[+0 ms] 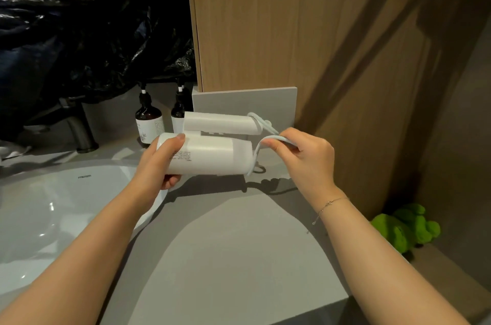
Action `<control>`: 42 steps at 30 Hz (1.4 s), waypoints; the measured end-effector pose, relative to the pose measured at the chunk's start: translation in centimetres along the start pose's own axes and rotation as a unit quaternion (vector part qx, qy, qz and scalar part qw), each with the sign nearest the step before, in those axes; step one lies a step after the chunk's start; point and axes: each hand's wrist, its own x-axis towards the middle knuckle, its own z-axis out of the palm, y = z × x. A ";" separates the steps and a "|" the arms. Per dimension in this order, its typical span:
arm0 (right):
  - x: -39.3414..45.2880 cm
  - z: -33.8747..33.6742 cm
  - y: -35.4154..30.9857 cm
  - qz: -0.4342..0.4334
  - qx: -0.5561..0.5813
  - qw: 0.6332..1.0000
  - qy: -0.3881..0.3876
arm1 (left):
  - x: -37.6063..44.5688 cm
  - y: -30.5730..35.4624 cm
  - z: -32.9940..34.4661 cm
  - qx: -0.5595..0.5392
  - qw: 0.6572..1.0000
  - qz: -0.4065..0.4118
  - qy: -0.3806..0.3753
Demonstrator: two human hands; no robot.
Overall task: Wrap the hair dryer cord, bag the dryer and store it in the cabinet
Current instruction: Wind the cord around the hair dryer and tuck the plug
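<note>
A white folded hair dryer [212, 153] is held above the grey counter [233, 245], its barrel lying sideways with the folded handle behind it. My left hand [164, 162] grips the barrel's left end. My right hand [300, 154] pinches the white cord [256, 151], which loops from the handle's end down past the barrel's right end. Part of the cord is hidden under my right fingers. No bag for the dryer is in view.
A white sink [47, 213] lies at the left with a metal tap [79, 125] behind it. Two brown pump bottles [148, 120] stand behind the dryer. A wooden cabinet [279, 21] rises at the back. A green plush toy [406, 226] lies at the right.
</note>
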 end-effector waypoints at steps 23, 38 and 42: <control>1.3 -1.8 1.2 0.234 0.145 0.949 -0.156 | -0.9 0.2 -1.0 0.102 0.984 -0.013 -0.144; 1.5 -1.7 1.6 0.228 0.225 0.933 -0.165 | -0.6 -0.5 -1.3 -0.087 0.975 -0.100 -0.180; 1.1 -1.3 2.4 0.219 0.190 0.944 -0.159 | -0.4 -0.4 -1.3 -0.190 0.956 -0.116 -0.190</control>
